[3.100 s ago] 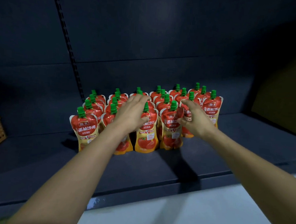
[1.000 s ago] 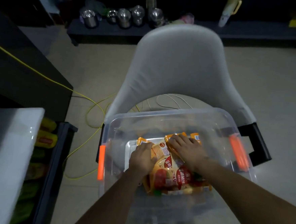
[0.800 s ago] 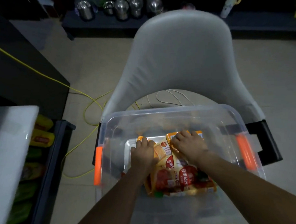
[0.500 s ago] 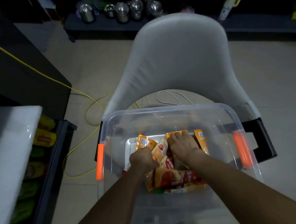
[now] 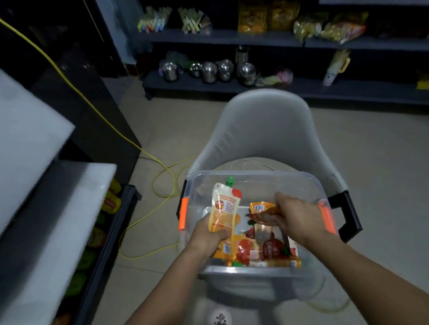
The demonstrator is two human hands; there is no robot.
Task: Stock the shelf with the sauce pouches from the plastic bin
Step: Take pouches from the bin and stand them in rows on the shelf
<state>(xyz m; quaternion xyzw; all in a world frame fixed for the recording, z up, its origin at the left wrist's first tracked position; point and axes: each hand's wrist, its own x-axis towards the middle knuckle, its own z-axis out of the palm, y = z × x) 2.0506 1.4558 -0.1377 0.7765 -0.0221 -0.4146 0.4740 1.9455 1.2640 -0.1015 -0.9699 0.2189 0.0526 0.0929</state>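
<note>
Left hand point(image 5: 209, 235) is clenched round the bottom of an upright pouch point(image 5: 224, 207), yellow back showing, green cap at twelve o'clock, raised above the plastic bin point(image 5: 255, 175). Right hand point(image 5: 297, 220), at three o'clock from it, grasps a second, crumpled pouch point(image 5: 262, 211) by one end, just above the pile. Half a second ago both hands were pressed down among the pouches; now each has one lifted, so the pick is done and, I judge, the carry to the shelf comes next. Remaining pouches point(image 5: 260, 250) lie flat in a heap at the bin's six o'clock side. The bin rests on a grey chair point(image 5: 266, 130).
</note>
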